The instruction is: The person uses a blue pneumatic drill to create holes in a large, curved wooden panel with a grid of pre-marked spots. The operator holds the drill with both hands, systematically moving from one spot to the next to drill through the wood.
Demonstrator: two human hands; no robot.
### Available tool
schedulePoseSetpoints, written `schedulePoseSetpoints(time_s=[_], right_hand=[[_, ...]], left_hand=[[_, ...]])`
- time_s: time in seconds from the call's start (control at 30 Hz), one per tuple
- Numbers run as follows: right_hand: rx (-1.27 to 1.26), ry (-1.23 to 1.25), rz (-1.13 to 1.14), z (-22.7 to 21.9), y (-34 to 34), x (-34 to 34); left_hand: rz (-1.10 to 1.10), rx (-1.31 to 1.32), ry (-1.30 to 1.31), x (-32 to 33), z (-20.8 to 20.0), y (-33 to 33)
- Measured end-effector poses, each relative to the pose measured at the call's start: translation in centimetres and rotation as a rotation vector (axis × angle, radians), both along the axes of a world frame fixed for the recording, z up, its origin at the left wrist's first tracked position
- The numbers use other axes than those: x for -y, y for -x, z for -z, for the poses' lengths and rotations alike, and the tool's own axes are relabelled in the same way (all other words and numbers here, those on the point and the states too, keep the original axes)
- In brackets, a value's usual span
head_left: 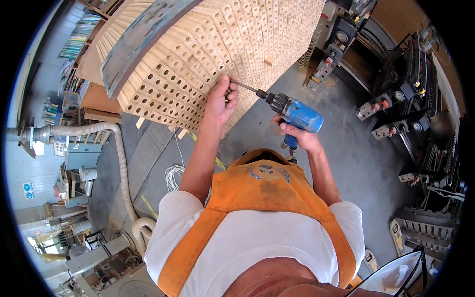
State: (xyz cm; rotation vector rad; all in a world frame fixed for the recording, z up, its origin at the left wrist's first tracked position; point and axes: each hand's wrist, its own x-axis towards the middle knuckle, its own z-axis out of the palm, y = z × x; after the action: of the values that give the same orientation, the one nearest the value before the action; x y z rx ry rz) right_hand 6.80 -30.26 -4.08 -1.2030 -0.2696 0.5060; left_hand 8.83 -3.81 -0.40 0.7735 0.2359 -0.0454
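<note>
My right hand [303, 136] is wrapped around the grip of a blue power driver [306, 117], which has a dark ribbed front. Its long thin bit [246, 86] points left, toward the drilled face of a big stack of pale wooden pieces [198, 64]. Curled near the tip of the bit, my left hand [218, 103] has its thumb and forefinger beside that face. Small dark metal pieces [228, 95] show among its fingers; they look like inserts. Many holes in the lower left of the stack have dark rings in them, while those farther right look bare.
A worn grey-blue curved bar [143, 42] lies across the stack's upper left. Machinery with gauges and red-marked valves [381, 105] stands at the right. A pale flexible duct [121, 163] runs down the left, and a coiled white cable [173, 176] lies on the floor.
</note>
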Motion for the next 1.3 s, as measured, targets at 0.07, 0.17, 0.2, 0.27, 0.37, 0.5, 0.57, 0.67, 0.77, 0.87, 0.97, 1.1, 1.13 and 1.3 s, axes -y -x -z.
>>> schedulePoseSetpoints(time_s=[0.07,0.17,0.2,0.27,0.37,0.5,0.57,0.67,0.77,0.87,0.97,1.1,1.13,1.3], right_hand=[[-0.01,0.012,-0.017,-0.6,-0.4,0.8],[-0.006,0.079,-0.003,0.1,-0.6,1.4],[0.001,0.087,0.009,0.3,-0.5,1.3],[0.063,0.101,0.07,0.2,0.0,0.9],[0.186,0.13,0.183,-0.5,1.2,-0.9],[0.124,0.119,0.173,-0.3,0.5,-1.6],[0.047,0.069,0.155,0.1,-0.6,-2.0],[-0.041,-0.003,0.17,-0.5,-1.6,-3.4],[-0.024,-0.051,0.174,-0.1,-2.4,-3.5],[0.037,0.041,0.151,-1.1,-2.6,-3.4],[0.151,0.095,0.174,-1.5,-2.6,-3.5],[0.155,0.192,0.169,-1.9,-2.8,-3.3],[0.155,0.196,0.181,-2.1,-2.8,-3.4],[0.156,0.204,0.195,-2.6,-2.7,-3.5]], left_hand=[[0.022,-0.054,-0.175,0.3,-0.4,-0.1],[0.058,-0.089,-0.331,0.7,-0.5,-0.6],[0.067,-0.093,-0.365,0.8,-0.6,-0.9],[0.022,-0.066,-0.327,1.6,-0.7,-1.6],[-0.027,-0.072,-0.282,2.9,-1.3,-2.9],[-0.032,-0.059,-0.29,2.6,-1.5,-4.4],[-0.039,0.005,-0.187,2.6,-1.0,-4.8],[-0.061,0.053,-0.08,2.8,-0.7,-5.0],[-0.056,0.054,-0.046,2.8,-0.7,-5.2],[-0.019,-0.024,0.056,2.2,0.6,-4.7],[0.04,-0.147,0.189,1.9,1.6,-3.8],[0.139,-0.208,0.321,1.8,3.9,-1.5],[0.157,-0.198,0.344,1.8,4.5,-1.0],[0.108,-0.204,0.316,1.8,5.7,0.1]])
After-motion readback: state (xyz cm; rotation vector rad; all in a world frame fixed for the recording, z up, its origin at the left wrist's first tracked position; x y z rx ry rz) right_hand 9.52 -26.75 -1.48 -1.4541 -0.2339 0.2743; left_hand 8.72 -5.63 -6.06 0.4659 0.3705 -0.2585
